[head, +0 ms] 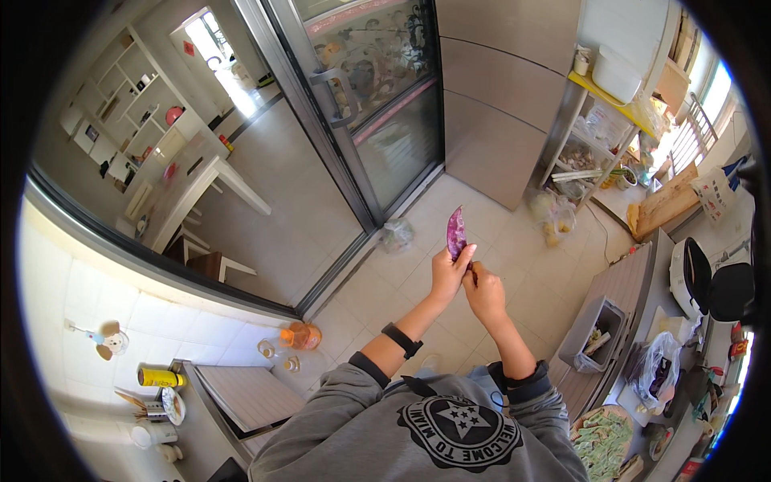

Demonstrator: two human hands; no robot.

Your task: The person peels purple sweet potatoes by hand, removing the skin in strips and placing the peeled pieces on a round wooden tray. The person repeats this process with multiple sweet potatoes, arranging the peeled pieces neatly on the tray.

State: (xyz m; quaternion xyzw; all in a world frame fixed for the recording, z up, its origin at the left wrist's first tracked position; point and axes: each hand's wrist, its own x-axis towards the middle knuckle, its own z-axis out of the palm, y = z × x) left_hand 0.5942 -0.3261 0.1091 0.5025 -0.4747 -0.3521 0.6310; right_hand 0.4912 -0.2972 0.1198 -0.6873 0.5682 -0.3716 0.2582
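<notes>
A flat purple bean pod (456, 232) points upward out of my left hand (449, 272), whose thumb and fingers pinch its lower part. My right hand (483, 288) is closed at the pod's lower end, touching the left hand; its fingers hide that end. Both hands are held out in front of my body, above the tiled floor. At the lower right, a round woven tray (602, 443) holds many green pods. A clear plastic bag (659, 367) with dark purple contents lies on the counter above that tray.
A grey bin (593, 334) with scraps hangs at the right counter's cabinet front. Near it stands an open white appliance (689, 277). Bags lie on the floor near the sliding glass door (391, 162) and shelf rack. Large bottles (301, 336) stand by the left cabinet.
</notes>
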